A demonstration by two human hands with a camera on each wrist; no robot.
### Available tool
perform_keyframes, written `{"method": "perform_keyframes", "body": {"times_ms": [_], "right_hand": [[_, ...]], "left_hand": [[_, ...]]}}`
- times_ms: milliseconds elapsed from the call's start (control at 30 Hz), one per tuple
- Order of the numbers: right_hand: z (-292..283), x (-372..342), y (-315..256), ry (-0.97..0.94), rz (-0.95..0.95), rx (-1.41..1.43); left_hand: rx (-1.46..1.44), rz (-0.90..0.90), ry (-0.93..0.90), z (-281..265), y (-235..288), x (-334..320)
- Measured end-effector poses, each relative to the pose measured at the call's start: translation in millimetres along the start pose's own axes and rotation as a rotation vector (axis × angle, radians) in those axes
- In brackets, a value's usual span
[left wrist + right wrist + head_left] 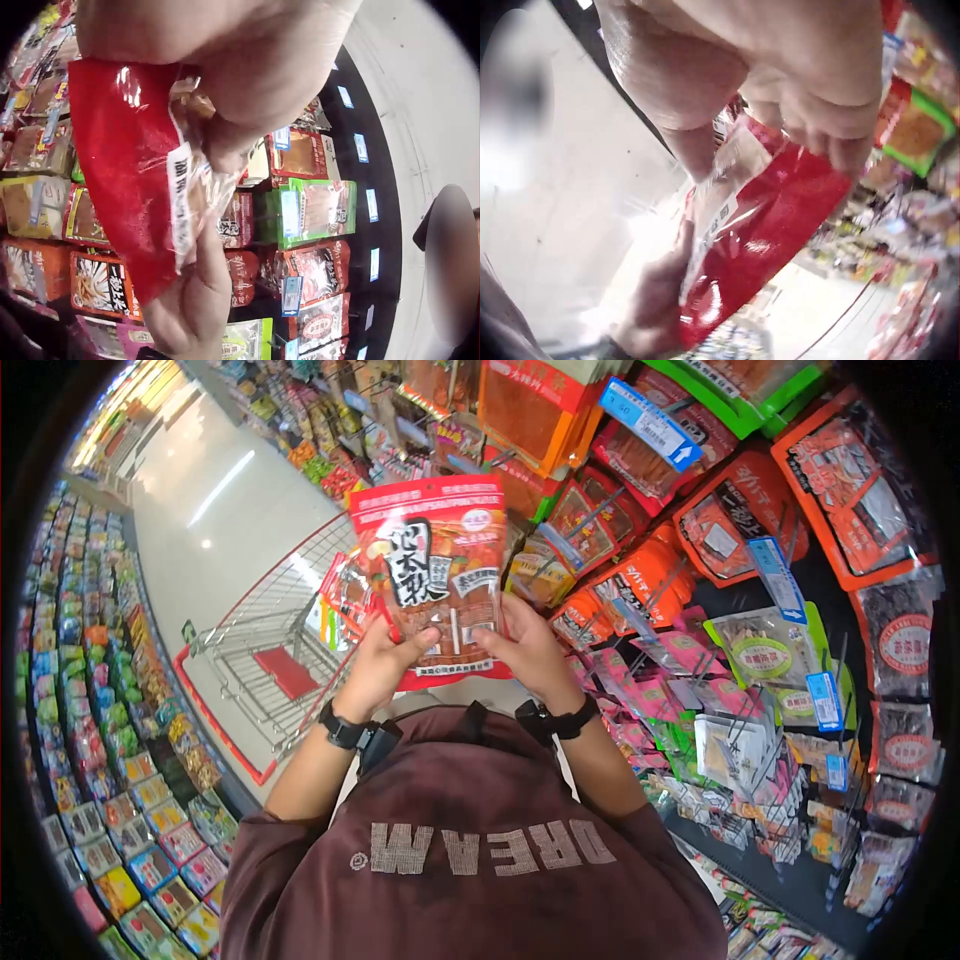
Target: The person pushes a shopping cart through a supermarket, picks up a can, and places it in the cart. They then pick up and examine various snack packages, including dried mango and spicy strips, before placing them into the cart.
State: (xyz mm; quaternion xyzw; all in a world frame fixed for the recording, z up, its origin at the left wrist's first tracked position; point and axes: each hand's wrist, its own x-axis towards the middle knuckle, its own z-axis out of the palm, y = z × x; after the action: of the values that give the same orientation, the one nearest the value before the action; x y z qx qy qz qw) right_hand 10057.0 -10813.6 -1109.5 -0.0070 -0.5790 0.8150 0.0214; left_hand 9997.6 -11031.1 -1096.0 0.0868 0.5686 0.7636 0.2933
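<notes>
A red snack bag [435, 575] with black and white lettering and a see-through lower part faces up in front of the chest in the head view. Its lower left side is gripped by my left hand [385, 665], the thumb lying across the front. On the opposite side my right hand [530, 650] pinches it with the thumb on the front and the fingers behind. In the left wrist view the bag's red back [124, 172] shows, bowed between both hands. The right wrist view shows the same red back [772, 240] under the right fingers [847, 154].
A wire shopping cart [270, 660] with a red rim stands at the left, with bright packets [345, 600] inside. Hooks of hanging snack packs [735, 525] with blue price tags [655, 425] fill the right side. Along the far left runs another packed shelf [110, 760].
</notes>
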Motion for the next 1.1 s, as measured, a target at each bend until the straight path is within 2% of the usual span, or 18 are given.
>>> {"method": "perform_keyframes", "body": {"times_ms": [67,167,200,333,367,433,533,600,633,667,733,800,833,867,933,1000,1033,1100], "right_hand": [[-5,-2,9,-0.061,0.065,-0.144],[-5,-2,16,-0.067,0.084,-0.107],[-7,-2,22,-0.065,0.081,-0.147],[-21,-2,56,-0.172,0.175,-0.023],[-31,-5,61,-0.177,0.176,-0.026],[-56,-7,68,-0.13,0.363,-0.264],[-90,-18,69,-0.022,0.405,-0.149],[-109,-25,67,0.021,0.407,-0.136],[-116,-27,66,0.073,0.416,-0.166],[-121,-29,64,0.123,0.428,-0.196],[-127,-31,58,0.178,0.392,-0.196],[-125,-31,45,0.173,0.295,-0.169],[-113,-28,23,0.208,0.266,-0.138],[-110,-23,9,0.222,0.257,-0.146],[-110,-12,-16,0.262,0.102,-0.109],[-107,9,-42,0.402,-0.052,-0.23],[-109,23,-54,0.429,-0.077,-0.248],[-117,55,-66,0.532,-0.177,-0.298]], "left_hand": [[-0.03,-0.013,0.056,5,-7,-6],[-0.022,-0.023,0.115,8,-13,-11],[0.078,-0.125,0.131,6,-9,-12],[-0.058,-0.187,0.231,-28,-71,-12],[-0.163,-0.219,0.322,-44,-90,-12],[-0.367,-0.289,0.407,-66,-100,-9],[-0.486,-0.255,0.488,-127,-130,1],[-0.394,-0.183,0.63,-122,-101,7],[-0.462,-0.137,0.627,-141,-104,13],[-0.358,-0.158,0.746,-157,-101,21],[-0.374,0.148,0.636,-153,-82,34],[-0.4,0.133,0.662,-176,-87,53],[-0.464,-0.024,0.676,-227,-118,70],[-0.469,-0.027,0.658,-221,-116,78],[-0.86,-0.447,0.818,-203,-110,84],[-0.644,-0.499,0.503,-254,-171,92],[-0.59,-0.511,0.498,-225,-148,93],[-0.515,-0.608,0.317,-249,-160,105]]}}
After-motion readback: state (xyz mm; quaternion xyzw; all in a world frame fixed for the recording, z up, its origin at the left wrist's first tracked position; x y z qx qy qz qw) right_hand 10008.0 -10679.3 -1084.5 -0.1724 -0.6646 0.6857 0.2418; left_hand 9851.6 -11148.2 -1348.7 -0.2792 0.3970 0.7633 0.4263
